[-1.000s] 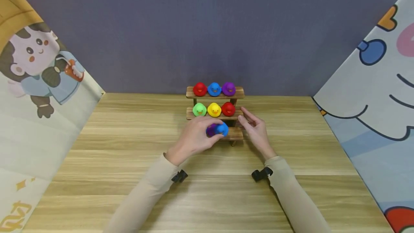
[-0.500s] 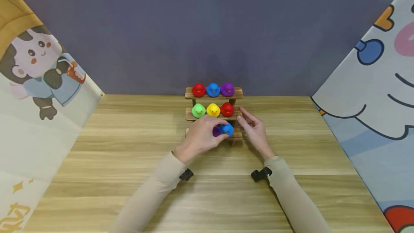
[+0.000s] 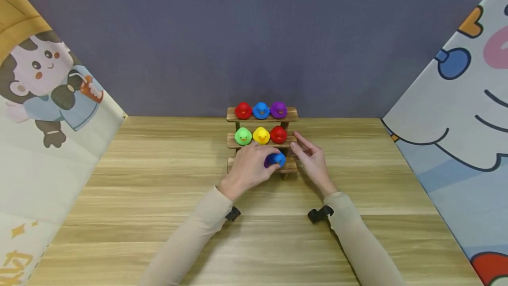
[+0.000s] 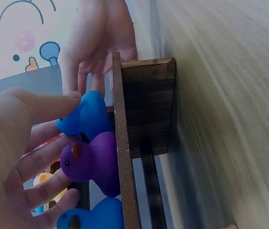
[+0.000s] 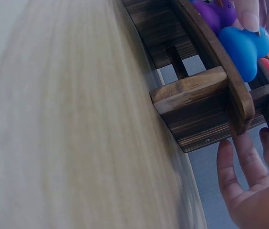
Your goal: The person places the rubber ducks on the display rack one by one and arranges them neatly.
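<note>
My left hand (image 3: 251, 165) pinches a blue rubber duck (image 3: 279, 159) between thumb and fingers, at the right part of the lowest board of a three-step wooden rack (image 3: 292, 165). Beside that duck in the left wrist view sits a purple rubber duck (image 4: 98, 160), then another blue duck (image 4: 98, 217); from the head, my left hand mostly covers these two. At the rack's right end, my right hand (image 3: 314, 161) has its fingers extended, fingertips right at the board ends. The right wrist view shows the pinched blue duck (image 5: 242, 47) low on the board.
On the middle board stand a green duck (image 3: 243, 136), a yellow duck (image 3: 261, 136) and a red duck (image 3: 278, 135). The top board holds a red duck (image 3: 243, 111), a blue duck (image 3: 261, 111) and a purple duck (image 3: 278, 110). A dark wall (image 3: 254, 43) rises behind the wooden table (image 3: 170, 167).
My left hand has moved right along the lowest board with the blue duck, then slightly back left. My right hand has stayed at the rack's right end.
</note>
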Motion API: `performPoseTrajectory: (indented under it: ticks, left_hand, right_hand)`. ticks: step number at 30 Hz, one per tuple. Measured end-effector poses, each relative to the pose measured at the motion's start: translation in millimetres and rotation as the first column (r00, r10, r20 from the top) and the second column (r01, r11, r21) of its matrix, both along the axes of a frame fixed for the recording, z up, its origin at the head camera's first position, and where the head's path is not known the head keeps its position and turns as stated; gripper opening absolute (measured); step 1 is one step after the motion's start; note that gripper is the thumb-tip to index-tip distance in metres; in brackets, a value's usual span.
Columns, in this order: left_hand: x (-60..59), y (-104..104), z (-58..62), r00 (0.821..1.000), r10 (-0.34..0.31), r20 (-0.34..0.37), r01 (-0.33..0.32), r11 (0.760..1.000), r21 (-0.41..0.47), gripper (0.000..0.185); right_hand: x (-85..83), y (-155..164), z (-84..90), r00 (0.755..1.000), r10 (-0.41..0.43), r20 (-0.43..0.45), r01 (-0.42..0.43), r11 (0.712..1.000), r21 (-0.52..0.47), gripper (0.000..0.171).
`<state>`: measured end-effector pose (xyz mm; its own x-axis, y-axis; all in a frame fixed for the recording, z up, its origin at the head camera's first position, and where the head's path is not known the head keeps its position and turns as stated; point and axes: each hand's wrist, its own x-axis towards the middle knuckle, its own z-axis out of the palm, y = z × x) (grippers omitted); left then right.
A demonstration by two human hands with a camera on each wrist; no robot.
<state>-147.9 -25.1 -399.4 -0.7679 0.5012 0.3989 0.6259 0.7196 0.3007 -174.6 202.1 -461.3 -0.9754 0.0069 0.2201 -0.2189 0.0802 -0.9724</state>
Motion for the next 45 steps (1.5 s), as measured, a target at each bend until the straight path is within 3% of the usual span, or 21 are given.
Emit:
performPoseTrajectory:
  ticks: [7,33,40,45]
  left_hand:
    - [-0.8,4,-2.2,0.999,0.002,-0.055,-0.003,1.0,-0.021,0.033]
    - [0.7,5,-7.1,0.997,-0.009,-0.077,0.006,0.999,-0.042,0.036]
    - [8.7,-6,-0.7,0.999,0.009,-0.033,-0.011,0.999,-0.046,0.039]
    - [15.4,-25,7.3,1.0,0.011,-0.025,-0.011,1.0,0.023,0.034]
  right_hand:
    - [-0.3,0,0.5,1.0,-0.004,-0.001,0.004,1.0,0.005,0.047]
    - [-1.1,-2,2.9,1.0,0.006,-0.004,-0.006,1.0,0.012,0.049]
    - [-1.1,-2,-0.8,1.0,0.004,0.013,-0.005,1.0,0.013,0.049]
    - [-1.8,-2,1.7,0.999,-0.008,0.043,0.007,1.0,0.01,0.049]
